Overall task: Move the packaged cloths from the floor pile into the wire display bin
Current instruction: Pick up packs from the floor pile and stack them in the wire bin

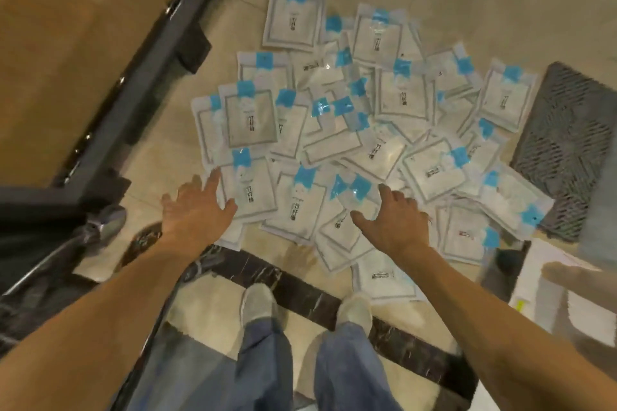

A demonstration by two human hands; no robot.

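A pile of several packaged cloths [364, 130], white packs with blue tabs, lies spread on the tiled floor in front of me. My left hand [197, 210] hovers with spread fingers over the pile's near left edge, above a pack [248, 190]. My right hand [394, 220] reaches out with straight fingers over the near middle of the pile, above another pack [344, 227]. Neither hand holds anything. A dark wire mesh bin [567, 143] stands at the right of the pile.
A dark metal frame [140, 83] of a wooden fixture runs diagonally on the left. My two shoes [257, 304] stand on a dark marble floor strip just before the pile. White boxes [547, 280] sit at the right.
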